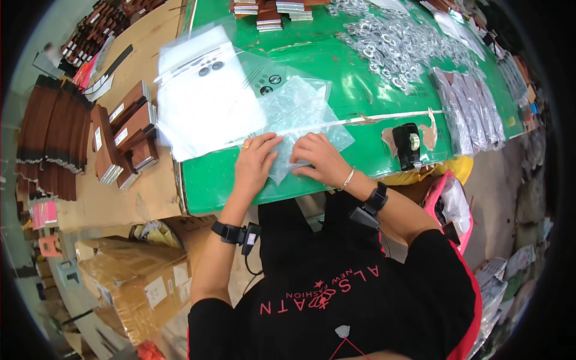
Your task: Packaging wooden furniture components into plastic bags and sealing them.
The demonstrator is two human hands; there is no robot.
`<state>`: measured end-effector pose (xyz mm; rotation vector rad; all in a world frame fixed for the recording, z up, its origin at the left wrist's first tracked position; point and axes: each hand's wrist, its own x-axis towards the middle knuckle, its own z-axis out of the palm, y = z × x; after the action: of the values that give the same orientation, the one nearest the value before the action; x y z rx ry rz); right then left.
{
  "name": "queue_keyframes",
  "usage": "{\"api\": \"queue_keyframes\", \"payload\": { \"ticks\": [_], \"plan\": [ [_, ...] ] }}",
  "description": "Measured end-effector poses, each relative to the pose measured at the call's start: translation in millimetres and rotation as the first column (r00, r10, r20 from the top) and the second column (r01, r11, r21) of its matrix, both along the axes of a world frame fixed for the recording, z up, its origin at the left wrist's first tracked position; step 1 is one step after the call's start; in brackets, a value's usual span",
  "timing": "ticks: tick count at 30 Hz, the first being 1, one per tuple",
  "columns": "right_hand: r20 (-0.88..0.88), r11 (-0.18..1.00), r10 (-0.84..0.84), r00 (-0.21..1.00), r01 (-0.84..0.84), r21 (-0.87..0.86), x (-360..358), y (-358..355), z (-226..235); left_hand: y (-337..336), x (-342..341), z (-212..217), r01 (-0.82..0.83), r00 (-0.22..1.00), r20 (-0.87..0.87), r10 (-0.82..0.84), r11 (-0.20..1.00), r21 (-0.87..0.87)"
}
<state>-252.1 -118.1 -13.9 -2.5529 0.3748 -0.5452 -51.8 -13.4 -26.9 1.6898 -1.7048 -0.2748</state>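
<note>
A crinkled clear plastic bag (294, 108) lies near the front edge of the green table, between and just beyond my hands. My left hand (257, 161) is at the bag's left side, fingers curled in with the tips against the film. On the other side my right hand (324, 161) has bent fingers and thumb closed on the bag's near part. Exactly how much film each hand pinches is hidden under the fingers. Just left of the bag is a stack of flat white and clear printed plastic bags (210, 102), partly overlapped by it.
Loose metal rings or fittings (390, 48) are heaped at the far right of the green table (234, 186). A black tape dispenser (408, 146) stands near its front edge, beside plastic-wrapped bars (468, 111). Brown wooden pieces (129, 135) lie left on cardboard. A taped carton (144, 294) sits below.
</note>
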Motion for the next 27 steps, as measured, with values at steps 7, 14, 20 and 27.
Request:
{"api": "queue_keyframes", "payload": {
  "ticks": [7,14,20,27],
  "plan": [
    [-0.171,0.958,0.284,0.944,-0.287,0.007,-22,-17,15,8,-13,-3,-0.014,0.986,0.168,0.014,1.000,0.002],
    [-0.031,0.889,-0.360,0.932,0.353,0.292,-31,-94,44,25,-24,6,-0.145,0.936,0.336,0.108,0.986,0.087],
    [0.007,0.907,-0.051,0.999,0.044,0.418,21,-64,73,16,-38,-13,-0.158,0.946,0.287,0.152,0.987,-0.002],
    [0.024,0.865,0.192,0.981,-0.181,0.467,122,-28,50,27,-28,-13,-0.171,0.975,0.130,0.181,0.982,-0.081]
  ]
}}
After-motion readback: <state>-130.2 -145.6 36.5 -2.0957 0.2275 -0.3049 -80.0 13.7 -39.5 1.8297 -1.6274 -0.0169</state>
